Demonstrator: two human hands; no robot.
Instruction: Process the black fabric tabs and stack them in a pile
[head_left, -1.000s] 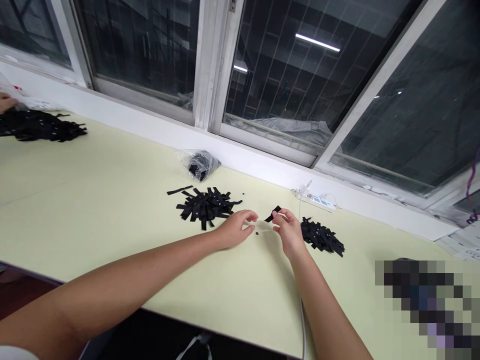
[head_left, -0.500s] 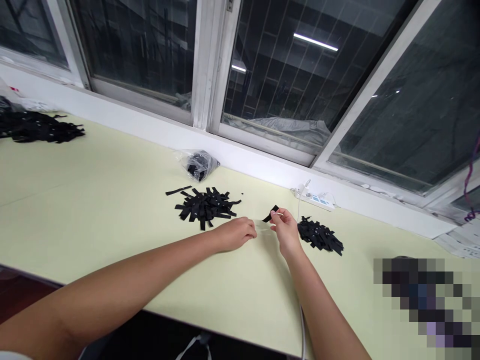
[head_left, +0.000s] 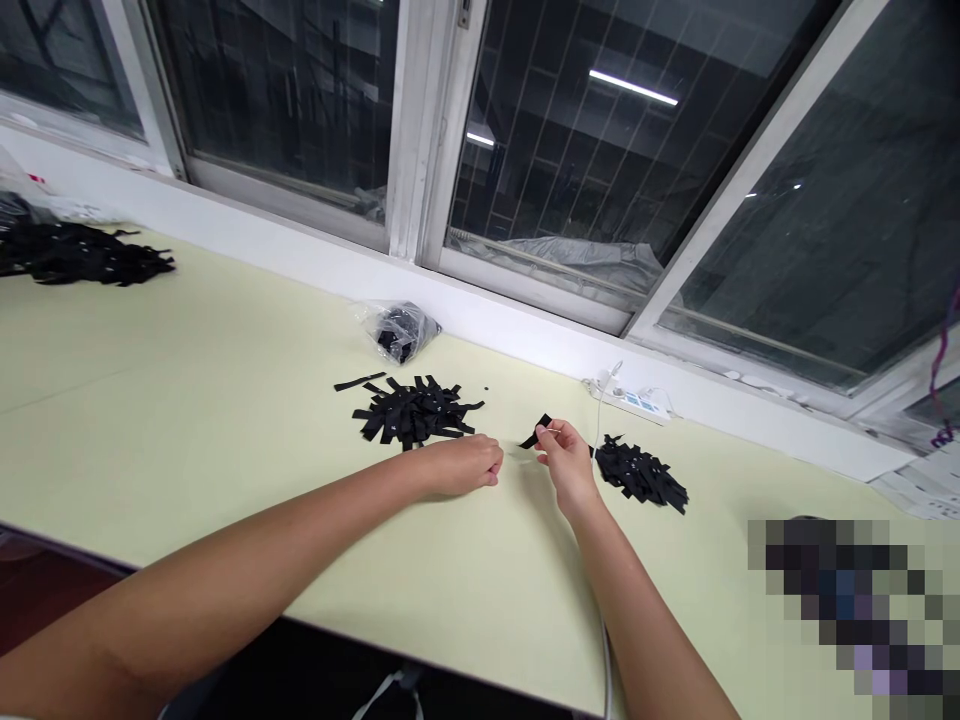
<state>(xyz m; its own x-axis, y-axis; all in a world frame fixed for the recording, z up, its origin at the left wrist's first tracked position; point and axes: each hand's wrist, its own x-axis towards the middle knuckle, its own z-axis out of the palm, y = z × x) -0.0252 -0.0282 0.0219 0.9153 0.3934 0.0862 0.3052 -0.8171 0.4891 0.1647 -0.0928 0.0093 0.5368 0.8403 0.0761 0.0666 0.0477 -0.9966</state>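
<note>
In the head view my right hand [head_left: 568, 465] pinches a short black fabric strip [head_left: 536, 432] between thumb and fingers, just above the table. My left hand [head_left: 466, 466] is closed to the left of it, knuckles up and fingers curled under. Whatever it may hold is hidden. Directly behind my left hand lies a loose pile of black strips [head_left: 416, 408] with small pale marks. A second, smaller pile of black strips [head_left: 641, 472] sits to the right of my right hand.
A clear plastic bag [head_left: 405, 335] with black pieces stands by the wall, near a single long strip [head_left: 360, 382]. A white power strip [head_left: 634, 402] has a cable running forward past my right arm. More black strips [head_left: 82, 255] lie far left on the pale table [head_left: 225, 420].
My left hand has shifted slightly left, staying closed. My right hand, still pinching the black strip, has also moved a little to the left. The piles look the same.
</note>
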